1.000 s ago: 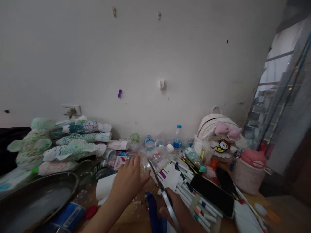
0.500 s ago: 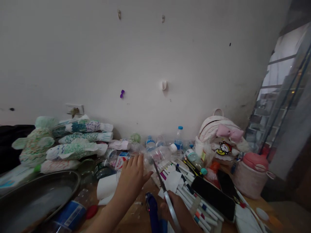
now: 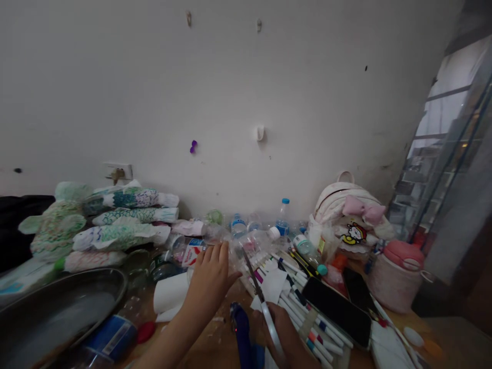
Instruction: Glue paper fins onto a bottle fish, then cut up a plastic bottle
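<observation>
My left hand [image 3: 212, 277] reaches forward with its fingers bent over clear plastic and its thumb pointing right; it appears to grip a clear plastic bottle [image 3: 255, 242]. That bottle lies on its side, its white cap [image 3: 274, 233] to the right. The fingertips and the part under them are hard to see. My right hand [image 3: 284, 328] is closed around scissors [image 3: 265, 307] with pale handles, whose dark blades point forward at the bottle's near side. A dark blue handled tool [image 3: 241, 333] lies between my forearms. Beside my left wrist is a white paper roll [image 3: 169, 294].
Marker pens [image 3: 303, 312] and a black phone [image 3: 338, 310] lie at right, near a pink tumbler [image 3: 397, 277] and a small backpack [image 3: 349, 215]. A large dark oval pan [image 3: 123, 282], a blue-labelled bottle [image 3: 113, 338] and coloured paper-wrapped shapes [image 3: 123, 236] are at left.
Both hands stay almost where they were; the scissors remain by the bottle. The view has shifted very slightly.
</observation>
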`<state>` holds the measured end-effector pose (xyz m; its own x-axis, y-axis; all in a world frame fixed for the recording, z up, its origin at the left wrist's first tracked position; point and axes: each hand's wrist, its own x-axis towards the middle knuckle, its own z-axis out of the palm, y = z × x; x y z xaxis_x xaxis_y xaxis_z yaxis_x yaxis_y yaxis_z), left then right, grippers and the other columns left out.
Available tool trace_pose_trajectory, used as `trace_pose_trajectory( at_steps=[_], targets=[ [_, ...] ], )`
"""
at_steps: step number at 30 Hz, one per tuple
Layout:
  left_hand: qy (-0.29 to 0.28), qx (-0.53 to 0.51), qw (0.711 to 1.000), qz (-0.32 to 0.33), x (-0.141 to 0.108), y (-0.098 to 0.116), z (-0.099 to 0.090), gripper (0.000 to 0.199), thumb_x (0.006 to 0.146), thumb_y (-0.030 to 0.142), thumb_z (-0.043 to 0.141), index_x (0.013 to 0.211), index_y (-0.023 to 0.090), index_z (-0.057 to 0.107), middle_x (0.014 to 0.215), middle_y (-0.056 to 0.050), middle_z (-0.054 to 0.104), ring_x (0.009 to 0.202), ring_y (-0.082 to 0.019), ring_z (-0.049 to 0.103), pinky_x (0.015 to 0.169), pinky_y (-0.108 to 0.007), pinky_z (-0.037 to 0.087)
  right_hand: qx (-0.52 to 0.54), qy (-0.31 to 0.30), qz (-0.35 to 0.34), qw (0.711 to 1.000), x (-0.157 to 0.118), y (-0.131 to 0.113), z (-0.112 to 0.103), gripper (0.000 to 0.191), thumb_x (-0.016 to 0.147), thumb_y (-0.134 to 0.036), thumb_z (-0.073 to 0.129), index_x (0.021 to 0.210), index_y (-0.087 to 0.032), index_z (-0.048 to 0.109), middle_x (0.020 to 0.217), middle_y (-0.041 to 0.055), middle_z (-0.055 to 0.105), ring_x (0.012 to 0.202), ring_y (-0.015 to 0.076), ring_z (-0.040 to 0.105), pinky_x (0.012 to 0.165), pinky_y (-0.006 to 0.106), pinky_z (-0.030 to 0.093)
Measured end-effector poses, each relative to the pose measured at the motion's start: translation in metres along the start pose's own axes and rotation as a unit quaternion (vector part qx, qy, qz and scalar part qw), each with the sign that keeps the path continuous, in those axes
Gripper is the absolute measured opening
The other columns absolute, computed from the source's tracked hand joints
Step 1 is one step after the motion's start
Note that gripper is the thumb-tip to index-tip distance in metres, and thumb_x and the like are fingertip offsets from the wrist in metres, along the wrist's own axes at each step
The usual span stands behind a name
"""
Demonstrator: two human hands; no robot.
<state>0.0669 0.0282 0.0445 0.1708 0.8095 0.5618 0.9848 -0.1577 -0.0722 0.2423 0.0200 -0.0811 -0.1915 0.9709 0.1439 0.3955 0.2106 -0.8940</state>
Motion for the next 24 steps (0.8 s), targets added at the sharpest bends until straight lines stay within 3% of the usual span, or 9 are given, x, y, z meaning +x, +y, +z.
trace_pose_trajectory(
  at_steps=[5,9,12,15,20,22,24],
  targets=[
    [-0.013,-0.016,1.000,-0.001,0.000,-0.003,0.000,0.057,0.075,0.035,0.070,0.122,0.006,0.053,0.117,-0.020,0.064,0.107,-0.035,0.060,0.090,-0.048,0.047,0.012,0.018,0.016,1.000,0.000,0.004,0.001,0.037,0.078,-0.049,0.052,0.061,-0.016,0.056,0.057,0.0008,0.053,0.058,0.0149,0.046,0.052,0.025,0.040],
    [-0.049,-0.111,0.992,0.028,0.006,-0.022,-0.011,0.051,0.078,0.043,0.065,0.118,0.013,0.056,0.113,-0.016,0.065,0.105,-0.031,0.061,0.088,-0.044,0.049,0.005,0.010,0.010,1.000,0.001,0.009,0.001,0.040,0.079,-0.050,0.053,0.063,-0.014,0.060,0.057,0.0010,0.055,0.056,0.0132,0.045,0.050,0.023,0.038],
    [-0.072,-0.203,0.976,0.033,0.011,-0.043,-0.020,0.040,0.082,0.046,0.056,0.111,0.019,0.060,0.113,-0.011,0.066,0.102,-0.028,0.063,0.087,-0.041,0.049,-0.007,0.011,0.022,1.000,0.002,0.015,0.004,0.042,0.079,-0.052,0.054,0.065,-0.014,0.064,0.059,0.0026,0.059,0.058,0.0148,0.049,0.049,0.023,0.038],
    [-0.107,-0.279,0.954,-0.013,0.014,-0.062,-0.023,0.040,0.083,0.048,0.050,0.108,0.019,0.060,0.111,-0.010,0.068,0.098,-0.027,0.064,0.086,-0.040,0.049,-0.018,0.011,0.024,0.999,0.002,0.020,0.006,0.041,0.079,-0.051,0.055,0.066,-0.013,0.066,0.060,0.0032,0.062,0.058,0.0150,0.050,0.049,0.022,0.038],
    [-0.216,-0.414,0.884,0.018,0.011,-0.076,-0.015,0.044,0.084,0.046,0.044,0.116,0.018,0.056,0.119,-0.008,0.066,0.106,-0.022,0.062,0.091,-0.033,0.047,-0.019,-0.010,0.027,0.999,-0.001,0.015,0.002,0.033,0.077,-0.040,0.056,0.064,-0.011,0.065,0.058,0.0036,0.062,0.053,0.0139,0.050,0.048,0.023,0.035],
    [-0.224,-0.421,0.879,0.030,0.008,-0.074,-0.013,0.046,0.081,0.041,0.052,0.121,0.020,0.053,0.123,-0.005,0.065,0.109,-0.021,0.060,0.093,-0.030,0.045,-0.030,-0.024,0.031,0.999,-0.003,0.007,-0.002,0.029,0.075,-0.038,0.058,0.065,-0.012,0.065,0.058,0.0028,0.062,0.055,0.0141,0.050,0.048,0.022,0.035],
    [-0.197,-0.396,0.897,0.024,0.005,-0.070,-0.012,0.046,0.078,0.036,0.057,0.121,0.022,0.054,0.122,-0.001,0.065,0.108,-0.019,0.061,0.091,-0.026,0.046,-0.065,-0.033,0.027,0.997,-0.007,-0.002,-0.006,0.028,0.073,-0.039,0.060,0.066,-0.013,0.064,0.059,0.0022,0.062,0.057,0.0145,0.051,0.049,0.022,0.036]
  ],
)
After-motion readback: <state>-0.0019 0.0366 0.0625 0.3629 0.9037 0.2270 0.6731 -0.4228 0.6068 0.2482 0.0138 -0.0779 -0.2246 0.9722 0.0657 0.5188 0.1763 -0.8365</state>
